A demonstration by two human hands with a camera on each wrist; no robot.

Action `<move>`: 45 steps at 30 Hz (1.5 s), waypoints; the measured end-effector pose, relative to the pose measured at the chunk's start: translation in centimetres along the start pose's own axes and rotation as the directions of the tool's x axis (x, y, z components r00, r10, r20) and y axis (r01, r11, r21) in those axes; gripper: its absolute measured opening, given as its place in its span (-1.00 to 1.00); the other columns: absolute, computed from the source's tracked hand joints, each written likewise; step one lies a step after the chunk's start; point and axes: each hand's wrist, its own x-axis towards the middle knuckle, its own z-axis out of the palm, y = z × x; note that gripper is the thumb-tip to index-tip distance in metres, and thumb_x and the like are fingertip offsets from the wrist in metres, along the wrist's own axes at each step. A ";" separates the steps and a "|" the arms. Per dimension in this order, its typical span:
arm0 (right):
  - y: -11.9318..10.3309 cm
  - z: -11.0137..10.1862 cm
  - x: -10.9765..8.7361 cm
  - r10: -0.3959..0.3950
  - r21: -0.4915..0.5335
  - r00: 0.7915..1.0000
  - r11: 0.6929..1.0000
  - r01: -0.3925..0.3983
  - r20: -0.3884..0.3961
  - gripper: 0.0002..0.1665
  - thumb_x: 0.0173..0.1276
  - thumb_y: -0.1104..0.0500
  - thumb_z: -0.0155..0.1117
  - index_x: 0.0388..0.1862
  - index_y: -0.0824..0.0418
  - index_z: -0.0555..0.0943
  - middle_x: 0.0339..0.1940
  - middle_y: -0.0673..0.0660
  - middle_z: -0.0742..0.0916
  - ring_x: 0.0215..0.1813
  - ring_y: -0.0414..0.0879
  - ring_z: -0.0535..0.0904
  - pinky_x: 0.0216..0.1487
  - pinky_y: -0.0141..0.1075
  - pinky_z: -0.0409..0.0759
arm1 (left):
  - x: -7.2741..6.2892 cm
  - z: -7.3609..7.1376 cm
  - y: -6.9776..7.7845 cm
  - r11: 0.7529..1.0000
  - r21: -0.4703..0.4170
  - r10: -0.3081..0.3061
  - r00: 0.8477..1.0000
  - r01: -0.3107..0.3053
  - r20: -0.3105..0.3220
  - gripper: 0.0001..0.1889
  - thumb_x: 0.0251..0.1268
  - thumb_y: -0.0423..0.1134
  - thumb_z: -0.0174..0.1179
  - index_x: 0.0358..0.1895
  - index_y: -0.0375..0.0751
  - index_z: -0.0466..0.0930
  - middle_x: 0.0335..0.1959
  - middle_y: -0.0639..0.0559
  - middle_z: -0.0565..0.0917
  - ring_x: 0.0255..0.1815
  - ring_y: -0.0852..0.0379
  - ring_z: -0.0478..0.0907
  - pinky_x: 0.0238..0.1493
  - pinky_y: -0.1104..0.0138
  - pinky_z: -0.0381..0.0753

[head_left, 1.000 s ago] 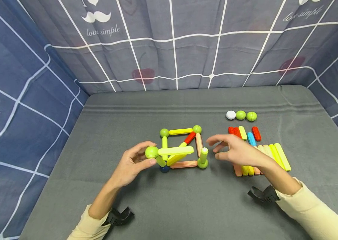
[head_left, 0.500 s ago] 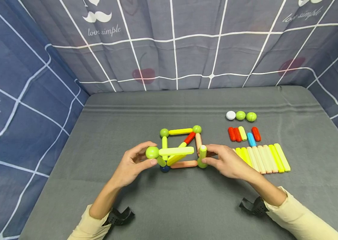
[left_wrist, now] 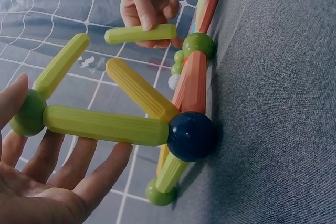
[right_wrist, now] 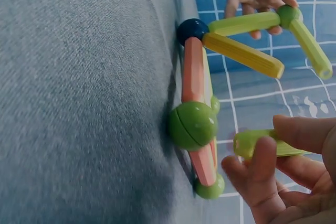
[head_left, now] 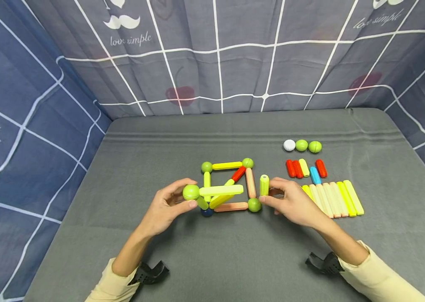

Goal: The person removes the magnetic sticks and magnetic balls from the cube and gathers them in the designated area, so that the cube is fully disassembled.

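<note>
My left hand steadies a magnetic building frame, thumb and fingers about the raised green ball. From that ball a light green rod juts to the right. Beneath it, an upright green rod joins the dark blue ball, where a yellow rod also rises at a slant. My right hand pinches a loose light green rod, held upright just right of the frame's near-right green ball. In the right wrist view, a gap shows between that rod and the corner ball.
Right of the frame lies a row of yellow and pale rods. Behind it are short red rods, a blue rod and a white ball beside two green balls. A checked curtain hangs behind the grey table surface.
My right hand came in from the right, took hold of the upright green rod and pulled it off the corner ball, slightly rightward. My left hand stayed where it was.
</note>
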 end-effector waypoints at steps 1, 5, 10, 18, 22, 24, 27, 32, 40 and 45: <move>0.0 -0.2 -0.2 0.000 0.008 1.000 1.000 0.000 -0.010 -0.79 0.32 0.27 0.39 -0.44 0.11 0.53 -0.30 0.08 0.59 -0.28 0.00 0.64 -0.49 -0.22 0.62 | 0.0 0.0 0.0 1.000 0.004 0.000 1.000 0.000 -0.001 -0.59 0.31 -0.48 0.25 0.21 -0.36 0.49 -0.03 -0.10 0.66 -0.10 0.02 0.64 -0.16 0.30 0.61; 0.1 -0.9 -0.9 0.023 0.020 0.999 1.000 -0.022 -0.030 -0.84 0.30 0.28 0.41 -0.37 0.15 0.57 -0.32 0.08 0.62 -0.38 0.02 0.63 -0.54 -0.23 0.59 | 0.0 0.0 0.0 1.000 0.017 -0.008 1.000 0.008 -0.006 -0.59 0.31 -0.48 0.25 0.21 -0.35 0.49 -0.04 -0.09 0.66 -0.11 0.04 0.64 -0.18 0.31 0.60; 0.3 -1.6 -2.1 0.069 0.054 0.997 0.996 -0.068 -0.026 -0.78 0.28 0.28 0.42 -0.14 0.25 0.59 -0.42 0.16 0.68 -0.62 -0.09 0.49 -0.63 -0.29 0.48 | -0.1 -0.1 0.1 1.000 0.024 -0.013 1.000 0.013 -0.013 -0.59 0.30 -0.49 0.25 0.21 -0.35 0.48 -0.03 -0.07 0.66 -0.12 0.06 0.63 -0.19 0.32 0.59; 1.3 -2.9 -4.2 0.029 0.064 0.998 0.998 -0.025 -0.059 -0.30 0.30 0.34 0.38 0.39 0.16 0.37 -0.16 0.24 0.61 -0.47 0.07 0.61 -0.64 -0.24 0.52 | -0.2 -0.1 0.1 0.999 0.043 -0.008 1.000 0.009 -0.019 -0.59 0.29 -0.50 0.25 0.21 -0.35 0.49 -0.02 -0.09 0.66 -0.10 0.04 0.64 -0.15 0.31 0.60; 2.0 -4.2 -5.2 -0.005 0.038 0.995 0.999 0.009 -0.097 -0.19 0.34 0.38 0.33 0.49 0.05 0.26 -0.17 0.25 0.59 -0.53 0.03 0.60 -0.69 -0.23 0.49 | -0.2 0.0 0.1 0.999 0.043 -0.008 1.000 0.009 -0.018 -0.59 0.29 -0.50 0.25 0.21 -0.36 0.49 -0.03 -0.09 0.66 -0.10 0.05 0.63 -0.16 0.31 0.60; 2.4 -5.0 -5.7 -0.011 0.017 0.991 1.000 0.013 -0.130 -0.18 0.34 0.41 0.31 0.50 0.07 0.26 -0.17 0.24 0.60 -0.54 0.00 0.60 -0.69 -0.25 0.48 | -0.2 0.0 0.1 0.999 0.041 -0.009 1.000 0.010 -0.018 -0.59 0.29 -0.50 0.25 0.21 -0.36 0.49 -0.03 -0.09 0.66 -0.11 0.05 0.63 -0.16 0.32 0.59; 3.0 -6.7 -6.6 0.005 -0.033 0.981 0.999 -0.012 -0.196 -0.18 0.31 0.42 0.33 0.49 0.10 0.28 -0.17 0.14 0.63 -0.51 -0.05 0.62 -0.66 -0.26 0.51 | -0.1 0.0 0.1 0.999 0.040 -0.008 1.000 0.008 -0.018 -0.59 0.29 -0.50 0.25 0.20 -0.36 0.49 -0.03 -0.09 0.66 -0.09 0.05 0.63 -0.15 0.32 0.59; 4.7 -10.7 -8.2 0.055 -0.213 0.946 0.969 -0.129 -0.321 -0.17 0.28 0.40 0.37 0.48 0.23 0.27 -0.27 -0.07 0.66 -0.47 -0.24 0.60 -0.61 -0.31 0.52 | -0.1 0.1 0.1 0.999 0.046 -0.007 1.000 0.008 -0.018 -0.59 0.29 -0.49 0.26 0.21 -0.35 0.49 -0.02 -0.05 0.66 -0.09 0.05 0.63 -0.13 0.31 0.59; 8.5 -14.6 -9.8 0.241 -0.309 0.912 0.885 -0.347 -0.332 -0.15 0.40 0.27 0.29 0.53 0.40 0.09 -0.04 0.54 0.54 -0.57 -0.15 0.52 -0.59 -0.28 0.49 | -0.1 0.2 0.1 0.999 0.033 -0.007 1.000 0.007 -0.018 -0.59 0.30 -0.50 0.25 0.21 -0.38 0.48 -0.02 -0.04 0.66 -0.10 0.05 0.63 -0.15 0.31 0.59; 10.3 -15.0 -9.7 0.250 -0.331 0.931 0.883 -0.332 -0.267 -0.20 0.38 0.29 0.29 0.47 0.49 0.15 -0.16 0.44 0.61 -0.57 -0.19 0.49 -0.59 -0.26 0.52 | -0.1 0.1 0.1 1.000 0.024 -0.004 1.000 0.004 -0.015 -0.59 0.29 -0.51 0.25 0.21 -0.38 0.48 -0.02 -0.05 0.66 -0.10 0.05 0.64 -0.14 0.31 0.60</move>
